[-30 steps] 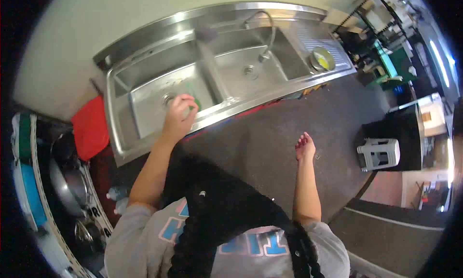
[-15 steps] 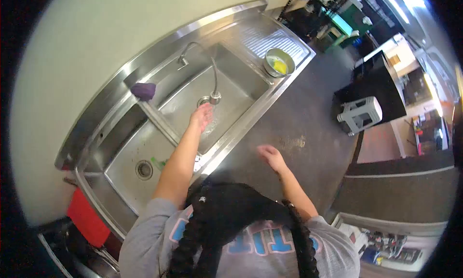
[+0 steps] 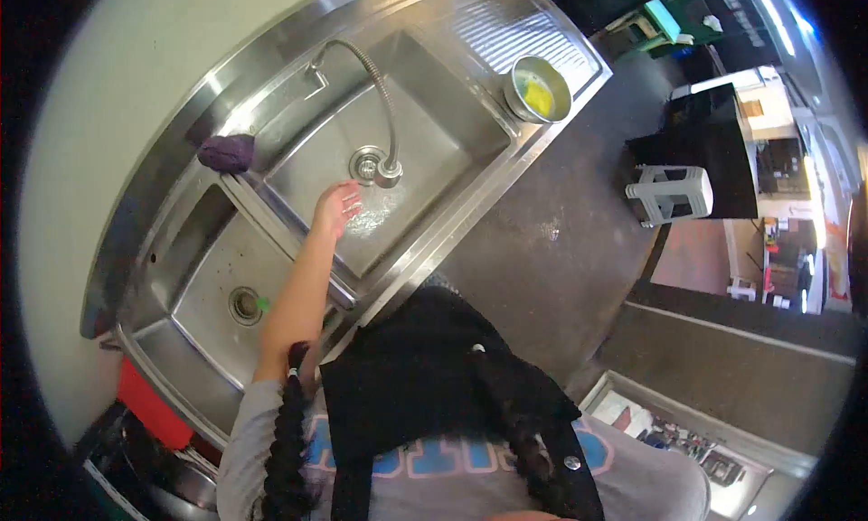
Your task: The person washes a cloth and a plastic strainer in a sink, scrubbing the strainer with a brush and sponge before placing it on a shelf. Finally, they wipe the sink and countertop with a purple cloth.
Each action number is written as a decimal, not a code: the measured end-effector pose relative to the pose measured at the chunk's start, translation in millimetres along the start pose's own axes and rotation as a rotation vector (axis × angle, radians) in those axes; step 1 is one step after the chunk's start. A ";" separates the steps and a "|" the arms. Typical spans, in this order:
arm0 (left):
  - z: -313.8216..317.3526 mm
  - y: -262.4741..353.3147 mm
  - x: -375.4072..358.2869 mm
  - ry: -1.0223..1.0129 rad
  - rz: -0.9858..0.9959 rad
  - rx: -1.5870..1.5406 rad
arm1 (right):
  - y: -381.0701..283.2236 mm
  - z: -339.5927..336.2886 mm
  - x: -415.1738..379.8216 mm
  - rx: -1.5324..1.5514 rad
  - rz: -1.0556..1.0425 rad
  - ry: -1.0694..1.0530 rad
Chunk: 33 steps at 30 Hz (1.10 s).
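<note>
A pale wall (image 3: 108,114) fills the upper left of the frame, with a red panel (image 3: 150,403) at the lower left. Dark floor (image 3: 533,227) spreads right of centre. At the right, a white stool (image 3: 697,194) stands near a black block-like unit (image 3: 723,146); green furniture (image 3: 663,19) sits upper right, and a pale-edged shelf (image 3: 768,445) of jumbled items lower right.

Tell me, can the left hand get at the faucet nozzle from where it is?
Probably yes: the left hand appears over the same basin as the faucet nozzle, close beside it, with nothing visible between them, though one view leaves depth uncertain.
</note>
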<state>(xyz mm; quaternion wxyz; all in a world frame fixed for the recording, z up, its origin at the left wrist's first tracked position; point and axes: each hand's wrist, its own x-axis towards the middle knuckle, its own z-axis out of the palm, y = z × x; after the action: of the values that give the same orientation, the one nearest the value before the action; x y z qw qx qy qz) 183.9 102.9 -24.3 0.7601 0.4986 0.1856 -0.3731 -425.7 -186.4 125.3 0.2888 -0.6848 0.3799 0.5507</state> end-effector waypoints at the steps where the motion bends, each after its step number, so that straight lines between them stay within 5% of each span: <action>1: 2.5 2.6 -3.5 0.032 0.018 -0.035 | 6.0 -8.4 3.3 0.013 0.012 0.010; 16: 45.9 -16.9 -23.0 0.313 0.124 -0.117 | 95.2 -255.1 129.4 0.075 -0.059 0.143; 28: 99.8 -19.9 0.3 0.481 0.121 -0.224 | 77.5 -341.3 267.9 0.002 -0.219 0.229; 32: 89.5 -36.9 37.5 0.428 0.119 -0.701 | 32.0 -421.2 334.0 -0.118 -0.432 0.540; 33: 87.0 -44.2 46.4 0.434 0.148 -0.847 | 0.6 -463.7 331.7 -0.021 -0.793 0.734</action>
<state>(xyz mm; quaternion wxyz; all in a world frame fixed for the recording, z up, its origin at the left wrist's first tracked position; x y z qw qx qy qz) 173.1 -2.7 -44.2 0.8647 0.2235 0.4393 -0.0969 -143.4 -631.2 -92.7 0.3161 -0.9259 0.1627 0.1277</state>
